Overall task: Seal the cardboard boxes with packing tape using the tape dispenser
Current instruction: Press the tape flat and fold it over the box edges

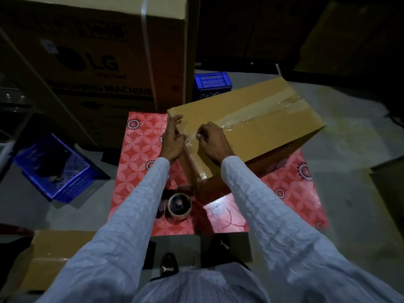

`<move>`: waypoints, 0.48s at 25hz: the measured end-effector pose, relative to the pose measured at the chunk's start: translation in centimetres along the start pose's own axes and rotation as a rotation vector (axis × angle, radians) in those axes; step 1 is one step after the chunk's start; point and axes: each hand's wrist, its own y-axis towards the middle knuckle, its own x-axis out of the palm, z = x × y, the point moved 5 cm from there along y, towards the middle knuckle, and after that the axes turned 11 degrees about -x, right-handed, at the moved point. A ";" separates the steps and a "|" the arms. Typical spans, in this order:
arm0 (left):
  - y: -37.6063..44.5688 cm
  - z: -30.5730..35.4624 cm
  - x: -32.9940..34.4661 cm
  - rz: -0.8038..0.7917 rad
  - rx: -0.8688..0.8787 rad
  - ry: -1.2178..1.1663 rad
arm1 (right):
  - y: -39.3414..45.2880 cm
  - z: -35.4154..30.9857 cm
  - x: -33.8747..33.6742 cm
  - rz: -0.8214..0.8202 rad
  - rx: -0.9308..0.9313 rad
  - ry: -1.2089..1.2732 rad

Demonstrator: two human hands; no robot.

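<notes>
At the far left you have a blue crate lying tilted on the floor, and behind it a tall carton printed with "LG" and "WASHING MACHINE", bound by a white strap. A flat piece of cardboard lies on the floor near your left side.

Moving in, the tabletop is covered in a red patterned sheet. On it, near your edge, the tape dispenser sits unheld with its roll facing up (it lies between your two forearms, just beside the near corner of the box).

Your left hand is against the near left end of the cardboard box, its fingers straight and pressing the end face up by the top edge. Just beside it, your right hand is curled, and its fingers pinch the clear packing tape where it folds over that same edge. The tape runs along the top seam of the box and away from you toward its far end; it looks wrinkled in places.

The box rests at an angle on the tabletop, its far end reaching past the red sheet. Behind it, to the right of the tall carton, a second blue crate stands on the floor. The far right is too dark to make out.
</notes>
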 end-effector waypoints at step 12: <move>1.2 3.8 6.3 0.458 -0.284 0.607 | 3.9 5.8 -2.0 -0.217 -0.330 0.106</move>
